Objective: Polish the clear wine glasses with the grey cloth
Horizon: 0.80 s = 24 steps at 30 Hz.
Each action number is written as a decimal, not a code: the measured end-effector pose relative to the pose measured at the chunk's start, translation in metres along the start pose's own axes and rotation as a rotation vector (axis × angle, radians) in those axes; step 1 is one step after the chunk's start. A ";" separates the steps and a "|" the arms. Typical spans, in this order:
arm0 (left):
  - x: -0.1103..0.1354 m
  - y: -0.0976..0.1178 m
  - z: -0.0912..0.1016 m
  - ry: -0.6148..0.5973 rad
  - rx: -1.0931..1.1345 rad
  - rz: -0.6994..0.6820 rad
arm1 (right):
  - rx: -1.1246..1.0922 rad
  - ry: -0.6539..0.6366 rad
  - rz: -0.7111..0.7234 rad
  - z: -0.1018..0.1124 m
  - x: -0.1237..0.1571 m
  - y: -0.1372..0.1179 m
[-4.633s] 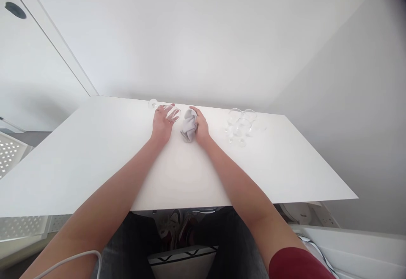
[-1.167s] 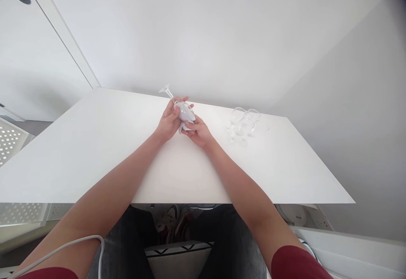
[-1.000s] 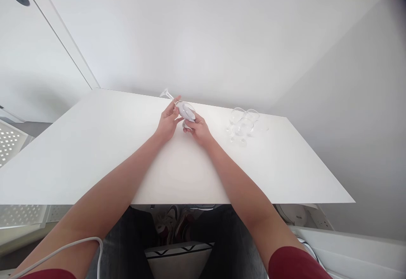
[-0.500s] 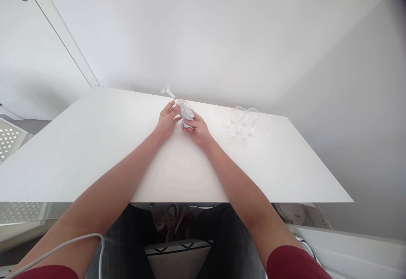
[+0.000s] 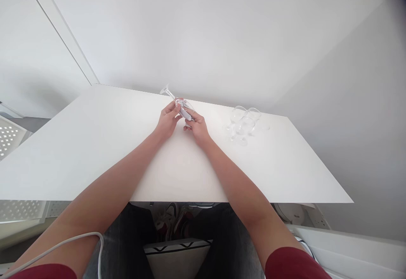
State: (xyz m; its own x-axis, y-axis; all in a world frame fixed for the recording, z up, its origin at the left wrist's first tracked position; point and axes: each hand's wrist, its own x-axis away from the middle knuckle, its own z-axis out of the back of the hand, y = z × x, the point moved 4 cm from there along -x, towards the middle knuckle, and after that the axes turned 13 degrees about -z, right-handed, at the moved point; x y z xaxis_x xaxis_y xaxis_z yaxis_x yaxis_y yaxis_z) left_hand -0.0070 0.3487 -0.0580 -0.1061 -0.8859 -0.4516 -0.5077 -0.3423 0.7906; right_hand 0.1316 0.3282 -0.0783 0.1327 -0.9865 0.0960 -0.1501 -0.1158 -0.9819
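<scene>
just above the middle of the frame, we hold a stemmed glass between our two hands. it lies tilted: its foot points to the upper left, past the far edge of the desk as seen here, and its bowl slants down to the lower right.

our left hand has the thumb and upper fingers nipped together around the bowl near the top of the stem, with barely a gap beyond the glass itself. a lower finger stands slightly apart beneath the bowl.

our right hand is at the mouth of the glass, its fingers half curled and closed on a pale grey cloth. part of the cloth shows within the bowl and a bit more below it; how deep those fingertips reach we cannot tell.

right of centre on the desk we see a cluster of clear glasses, set close together and well apart from our hands; at least three round rims show, overlapping. at lower left, a white cable crosses our left forearm, and at lower right we see a dark red sleeve.
</scene>
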 end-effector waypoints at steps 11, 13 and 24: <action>0.000 0.001 0.000 0.030 0.015 0.001 | 0.027 -0.043 0.015 -0.003 0.005 -0.005; 0.000 0.001 0.000 0.032 0.007 0.006 | 0.024 -0.032 0.010 -0.002 0.005 -0.005; 0.000 0.001 0.000 0.018 0.008 0.016 | 0.028 -0.028 0.009 -0.002 0.005 -0.005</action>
State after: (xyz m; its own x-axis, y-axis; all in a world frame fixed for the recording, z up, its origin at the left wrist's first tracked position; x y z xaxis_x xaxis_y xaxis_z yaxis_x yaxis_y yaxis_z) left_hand -0.0078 0.3484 -0.0576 -0.0987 -0.8967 -0.4316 -0.5125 -0.3260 0.7944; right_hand 0.1312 0.3240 -0.0722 0.1587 -0.9839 0.0826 -0.1240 -0.1029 -0.9869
